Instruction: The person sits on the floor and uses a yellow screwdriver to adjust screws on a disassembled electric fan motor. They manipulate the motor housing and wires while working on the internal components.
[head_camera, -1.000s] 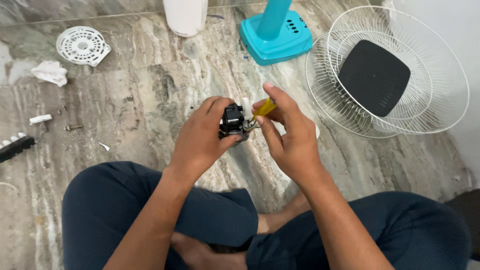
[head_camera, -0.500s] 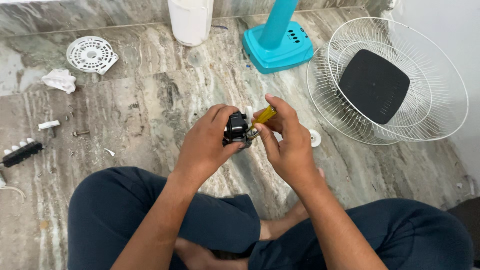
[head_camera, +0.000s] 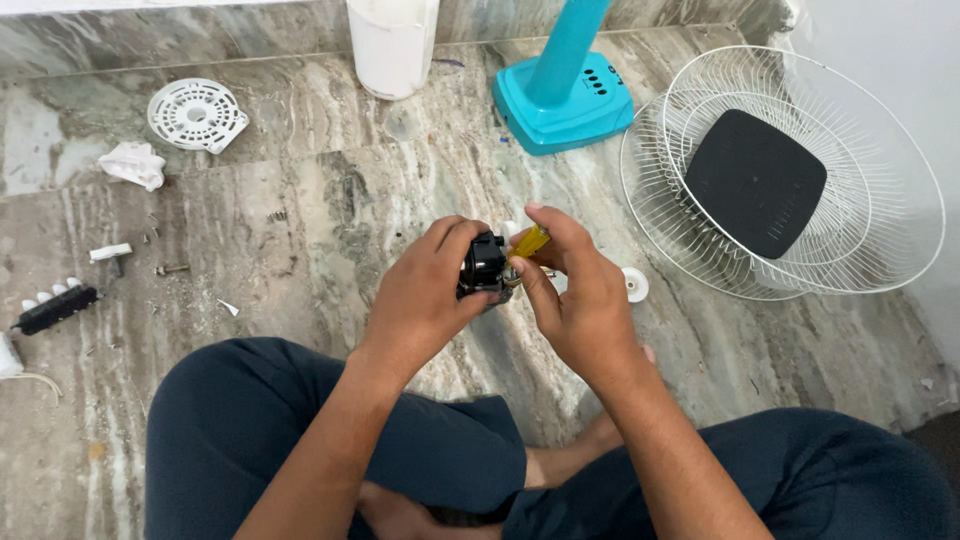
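My left hand (head_camera: 425, 290) grips a small black motor part (head_camera: 483, 266) over the marble floor. Pressed against that part from the right, my right hand (head_camera: 572, 295) holds a yellow-handled screwdriver (head_camera: 530, 241), whose tip is hidden between my fingers. Both hands hover above my crossed legs in dark blue trousers (head_camera: 300, 440).
A turquoise fan base (head_camera: 570, 95) with its pole stands ahead. A white wire fan guard (head_camera: 900, 200) with a black square centre lies at the right. A white round cap (head_camera: 634, 285), white grille disc (head_camera: 196, 114), white container (head_camera: 392, 45), crumpled cloth (head_camera: 135, 164), black switch strip (head_camera: 55, 306) and loose screws lie on the floor.
My hands stay together on the motor part with only slight shifts. The view has tilted a little, so the floor items appear lower in the frame.
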